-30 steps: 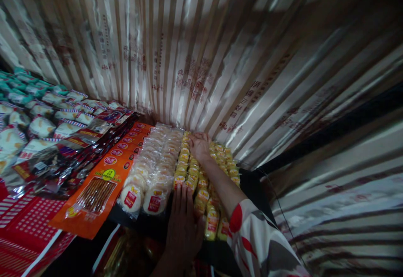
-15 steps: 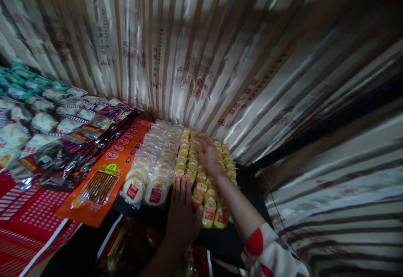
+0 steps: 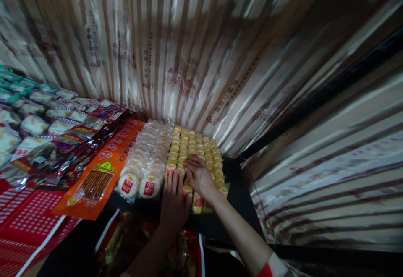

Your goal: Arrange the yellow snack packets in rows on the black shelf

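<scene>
My left hand [image 3: 174,199] lies against the front of the small yellow-wrapped snack packets [image 3: 189,142], fingers stretched out side by side. My right hand [image 3: 200,177] is over the front part of these rows, beside the left hand. Its fingers are bent and close together, pointing left and down among the packets; what is under the fingertips is hidden. The yellow packets stand in several tight rows on a black surface [image 3: 237,197]. Just left of them are two rows of round white crackers [image 3: 150,184] in clear wrappers with red labels.
Farther left lie an orange snack pack [image 3: 94,184], dark red packs [image 3: 78,147] and white-and-green bags [image 3: 34,124]. A red basket [image 3: 25,214] stands at the lower left. Another red container [image 3: 201,254] sits below the front edge. Behind hangs a striped sheet [image 3: 176,50] with a dark bar [image 3: 315,100].
My right hand has come from the back of the yellow rows toward the front, close to my left hand. The left hand stays at the front of the packets. The view has shifted slightly.
</scene>
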Demonstrator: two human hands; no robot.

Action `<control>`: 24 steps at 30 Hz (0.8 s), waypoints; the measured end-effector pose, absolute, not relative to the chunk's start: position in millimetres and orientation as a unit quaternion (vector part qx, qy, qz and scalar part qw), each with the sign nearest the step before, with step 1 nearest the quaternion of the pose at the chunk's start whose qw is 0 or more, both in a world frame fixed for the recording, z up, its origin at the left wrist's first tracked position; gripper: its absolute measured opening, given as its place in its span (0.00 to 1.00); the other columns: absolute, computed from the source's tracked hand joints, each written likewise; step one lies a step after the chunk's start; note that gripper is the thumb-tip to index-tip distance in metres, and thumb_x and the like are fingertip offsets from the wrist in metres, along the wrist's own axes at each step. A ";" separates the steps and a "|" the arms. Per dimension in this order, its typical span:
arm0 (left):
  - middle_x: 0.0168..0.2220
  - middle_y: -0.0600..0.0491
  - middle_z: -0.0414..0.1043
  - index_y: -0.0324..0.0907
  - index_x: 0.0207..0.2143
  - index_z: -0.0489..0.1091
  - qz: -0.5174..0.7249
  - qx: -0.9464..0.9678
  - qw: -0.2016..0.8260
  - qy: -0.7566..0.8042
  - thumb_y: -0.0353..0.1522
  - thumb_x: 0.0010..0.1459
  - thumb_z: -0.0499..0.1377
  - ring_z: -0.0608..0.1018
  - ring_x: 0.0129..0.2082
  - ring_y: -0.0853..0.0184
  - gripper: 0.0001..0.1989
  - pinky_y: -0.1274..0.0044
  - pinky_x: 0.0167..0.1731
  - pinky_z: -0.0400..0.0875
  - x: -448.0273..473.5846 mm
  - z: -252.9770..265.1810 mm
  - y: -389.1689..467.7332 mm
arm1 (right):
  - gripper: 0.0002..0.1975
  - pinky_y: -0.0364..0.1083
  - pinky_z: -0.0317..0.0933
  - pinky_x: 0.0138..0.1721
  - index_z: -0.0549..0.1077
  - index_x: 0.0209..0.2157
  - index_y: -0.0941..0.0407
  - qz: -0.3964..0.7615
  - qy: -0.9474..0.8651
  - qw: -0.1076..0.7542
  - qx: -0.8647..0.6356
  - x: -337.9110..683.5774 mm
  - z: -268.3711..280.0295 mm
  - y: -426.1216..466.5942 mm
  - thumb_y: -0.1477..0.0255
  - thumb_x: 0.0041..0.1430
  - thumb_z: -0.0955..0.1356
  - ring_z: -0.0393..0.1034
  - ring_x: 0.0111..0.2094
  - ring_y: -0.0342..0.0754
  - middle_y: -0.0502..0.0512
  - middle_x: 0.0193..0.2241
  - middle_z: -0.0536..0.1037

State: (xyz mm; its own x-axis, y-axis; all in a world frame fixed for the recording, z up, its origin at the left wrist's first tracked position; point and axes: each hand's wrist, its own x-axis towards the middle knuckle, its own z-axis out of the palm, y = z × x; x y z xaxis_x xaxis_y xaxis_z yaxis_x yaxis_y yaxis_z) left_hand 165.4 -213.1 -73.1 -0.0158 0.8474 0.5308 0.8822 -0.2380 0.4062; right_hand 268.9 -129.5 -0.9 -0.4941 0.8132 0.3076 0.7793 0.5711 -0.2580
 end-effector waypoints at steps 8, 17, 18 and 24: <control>0.63 0.37 0.46 0.30 0.59 0.50 -0.371 -0.703 0.031 -0.606 0.32 0.58 0.50 0.45 0.64 0.53 0.28 0.60 0.57 0.57 164.5 -69.2 -214.1 | 0.17 0.52 0.53 0.57 0.73 0.46 0.57 0.048 -0.859 0.212 -0.464 273.8 5.2 -108.9 0.74 0.59 0.59 0.64 0.52 0.49 0.57 0.45 0.76; 0.63 0.39 0.44 0.33 0.61 0.48 -0.370 -0.697 0.026 -0.613 0.32 0.59 0.50 0.44 0.64 0.53 0.29 0.58 0.56 0.58 166.1 -69.9 -214.4 | 0.18 0.54 0.51 0.58 0.72 0.48 0.54 0.038 -0.857 0.169 -0.484 264.8 7.0 -103.0 0.74 0.58 0.60 0.59 0.56 0.50 0.54 0.45 0.76; 0.63 0.38 0.44 0.32 0.61 0.48 -0.367 -0.697 0.028 -0.616 0.32 0.59 0.50 0.44 0.64 0.53 0.29 0.58 0.56 0.58 166.4 -70.2 -214.3 | 0.18 0.53 0.50 0.58 0.72 0.48 0.55 0.030 -0.852 0.169 -0.494 263.5 8.1 -101.3 0.72 0.60 0.59 0.58 0.57 0.50 0.55 0.47 0.75; 0.63 0.38 0.46 0.31 0.60 0.50 -0.361 -0.695 0.034 -0.621 0.34 0.59 0.50 0.45 0.64 0.52 0.28 0.59 0.56 0.58 167.0 -70.9 -213.3 | 0.24 0.51 0.45 0.61 0.63 0.56 0.65 0.038 -0.867 0.082 -0.490 250.2 6.2 -96.5 0.67 0.63 0.55 0.52 0.61 0.50 0.64 0.57 0.62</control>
State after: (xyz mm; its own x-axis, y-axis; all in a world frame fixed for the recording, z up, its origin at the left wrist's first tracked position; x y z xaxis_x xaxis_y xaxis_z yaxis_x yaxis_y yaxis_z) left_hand 167.0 -213.3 -70.9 -0.0323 0.8387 0.5437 0.8882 -0.2253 0.4003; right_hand 250.2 -96.5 6.2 -0.5066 0.8556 0.1061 0.8432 0.5174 -0.1461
